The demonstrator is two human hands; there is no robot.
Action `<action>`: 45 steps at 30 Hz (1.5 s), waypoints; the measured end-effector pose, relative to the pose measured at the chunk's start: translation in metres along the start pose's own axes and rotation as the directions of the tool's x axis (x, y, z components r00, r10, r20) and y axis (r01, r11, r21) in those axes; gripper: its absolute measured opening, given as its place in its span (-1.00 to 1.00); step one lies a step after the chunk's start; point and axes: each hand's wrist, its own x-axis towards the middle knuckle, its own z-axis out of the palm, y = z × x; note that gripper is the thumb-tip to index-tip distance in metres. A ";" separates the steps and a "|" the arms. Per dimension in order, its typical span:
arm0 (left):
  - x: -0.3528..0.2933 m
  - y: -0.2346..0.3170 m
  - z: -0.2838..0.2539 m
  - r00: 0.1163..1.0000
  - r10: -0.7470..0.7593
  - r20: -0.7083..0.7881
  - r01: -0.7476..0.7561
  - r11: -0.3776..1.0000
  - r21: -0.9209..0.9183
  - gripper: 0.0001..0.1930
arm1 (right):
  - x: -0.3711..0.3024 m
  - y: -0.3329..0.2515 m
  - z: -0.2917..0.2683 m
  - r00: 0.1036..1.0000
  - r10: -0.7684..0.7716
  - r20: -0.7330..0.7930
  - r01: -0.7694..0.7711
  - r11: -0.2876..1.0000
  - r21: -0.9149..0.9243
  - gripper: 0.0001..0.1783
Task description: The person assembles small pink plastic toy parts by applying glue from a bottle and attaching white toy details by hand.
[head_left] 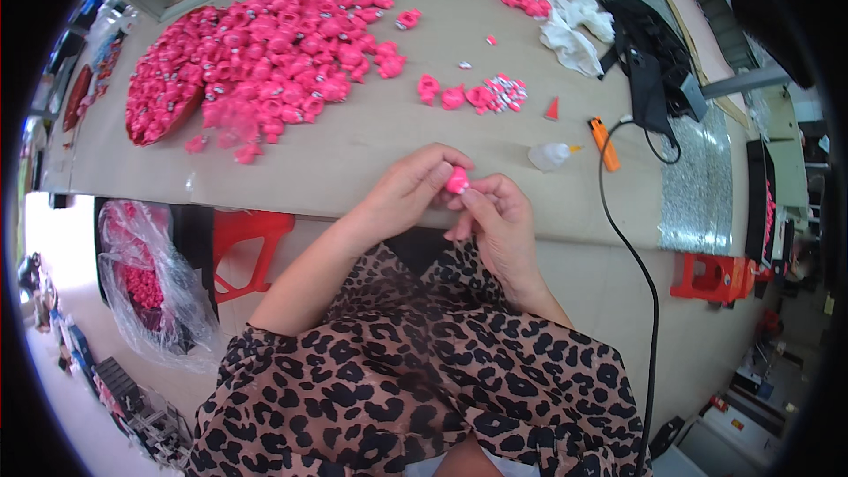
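Note:
Just over the table's front edge, my left hand (420,178) pinches a small pink plastic piece (458,180) between thumb and fingers. My right hand (497,215) meets it from the right, its thumb and finger closed at the piece's lower end on a tiny whitish bit, too small to name. Beyond my hands lie a few loose pink pieces (452,97) beside a little heap of white-and-dark bits (508,94). To the right, a small translucent squeeze bottle (549,156) with a yellow tip lies on its side.
A large pile of pink pieces (291,44) covers the table's left, partly in a red-rimmed tray (168,131). Rightward are an orange cutter-like tool (605,143), a black cable (629,256), a black bag (649,44) and crumpled white tissue (570,31). Red stools (252,252) stand below the table.

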 end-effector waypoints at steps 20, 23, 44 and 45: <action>0.043 0.061 -0.128 0.547 0.830 -0.110 0.110 0.059 0.992 -0.82 | 0.004 -0.038 -0.068 0.723 -0.686 -0.077 0.273 0.387 -0.881 -0.38; 0.043 0.034 -0.056 0.867 0.485 -0.116 -0.145 0.469 0.871 -0.76 | 0.012 -0.036 -0.066 0.762 -0.647 -0.036 0.276 0.375 -0.885 -0.41; 0.014 -0.004 -0.002 0.990 -0.074 -0.123 0.016 0.909 -0.417 -0.81 | 0.022 -0.034 -0.047 0.953 -0.258 -0.157 0.300 0.867 0.398 -0.77; 0.014 -0.001 0.003 0.990 -0.073 -0.119 0.016 0.908 -0.419 -0.81 | 0.024 -0.033 -0.044 0.957 -0.245 -0.154 0.289 0.830 0.477 -0.77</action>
